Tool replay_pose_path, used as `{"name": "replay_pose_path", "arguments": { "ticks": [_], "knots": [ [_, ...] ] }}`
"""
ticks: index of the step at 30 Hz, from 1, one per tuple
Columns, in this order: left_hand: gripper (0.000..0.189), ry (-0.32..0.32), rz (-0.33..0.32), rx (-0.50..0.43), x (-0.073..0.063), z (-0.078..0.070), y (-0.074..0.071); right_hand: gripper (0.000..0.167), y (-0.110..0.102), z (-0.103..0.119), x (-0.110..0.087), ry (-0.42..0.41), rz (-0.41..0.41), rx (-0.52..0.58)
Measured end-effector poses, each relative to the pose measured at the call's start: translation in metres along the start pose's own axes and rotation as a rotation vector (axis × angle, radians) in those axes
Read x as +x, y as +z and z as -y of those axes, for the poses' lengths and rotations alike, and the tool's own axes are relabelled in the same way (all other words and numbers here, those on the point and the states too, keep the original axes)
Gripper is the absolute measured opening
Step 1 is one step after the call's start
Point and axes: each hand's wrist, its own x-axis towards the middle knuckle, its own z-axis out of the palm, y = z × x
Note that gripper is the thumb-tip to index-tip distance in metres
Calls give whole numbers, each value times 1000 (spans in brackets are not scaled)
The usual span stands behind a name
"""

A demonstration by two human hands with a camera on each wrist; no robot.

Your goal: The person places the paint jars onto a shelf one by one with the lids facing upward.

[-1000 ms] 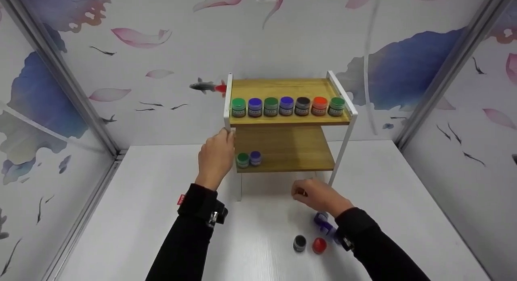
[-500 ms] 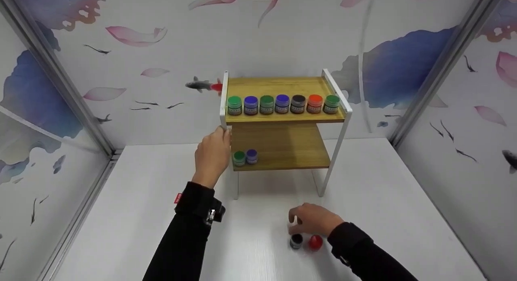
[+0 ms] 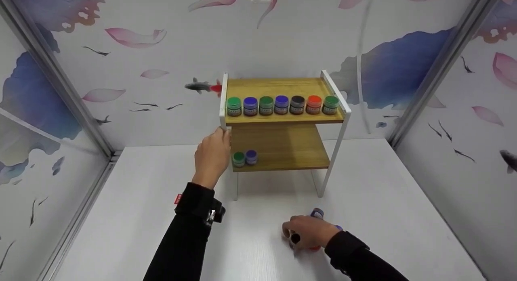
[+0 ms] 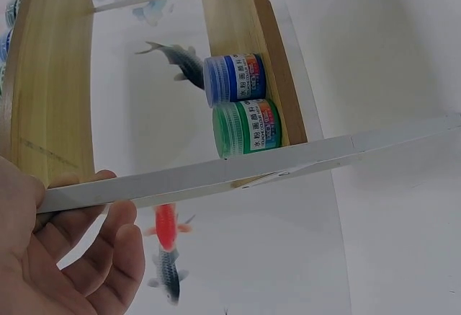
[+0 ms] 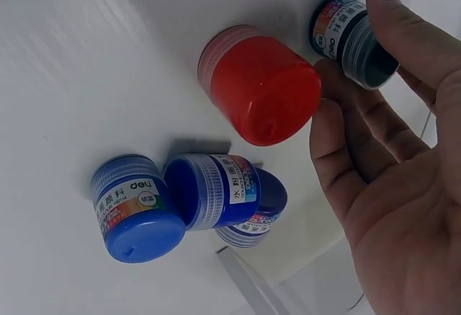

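My left hand (image 3: pixel 212 156) grips the white left post (image 4: pixel 209 174) of a two-tier wooden shelf (image 3: pixel 282 145), fingers curled round it in the left wrist view. Low over the table, my right hand (image 3: pixel 310 231) holds a black-lidded paint jar (image 5: pixel 349 37) between thumb and fingers. Right beside those fingers lies a red paint jar (image 5: pixel 263 88), mostly hidden under the hand in the head view. Several blue paint jars (image 5: pixel 137 207) lie close together near it, one of them a blue jar (image 3: pixel 317 213) seen past the right hand.
A row of several paint jars in green, blue, black and orange-red lines the top shelf (image 3: pixel 278 87). On the lower shelf a green jar (image 3: pixel 238 159) and a blue jar (image 3: pixel 251 156) stand side by side at the left. Printed panels (image 3: pixel 258 42) enclose the white table (image 3: pixel 153 216).
My right hand has come down and nearer from below the lower shelf to the black-lidded jar, and now holds it. The left hand stays on the post.
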Motion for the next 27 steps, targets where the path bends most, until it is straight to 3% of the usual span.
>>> {"name": "replay_pose_path", "arguments": {
  "ticks": [5, 11, 16, 20, 27],
  "knots": [
    [38, 1, -9, 1, -2, 2, -2, 25, 0, -2, 3, -1, 10, 40],
    [37, 29, -30, 17, -2, 3, -2, 24, -2, -6, 0, -49, -59, 85],
    [37, 27, -25, 20, -1, 3, -1, 24, -2, -8, 0, -10, -63, 137],
    [37, 27, -25, 24, 0, 3, 0, 27, -2, -8, 1, 8, -61, 125],
    [37, 18, -16, 17, 0, 1, 0, 22, 0, -7, 2, -28, -113, 93]
  ]
}}
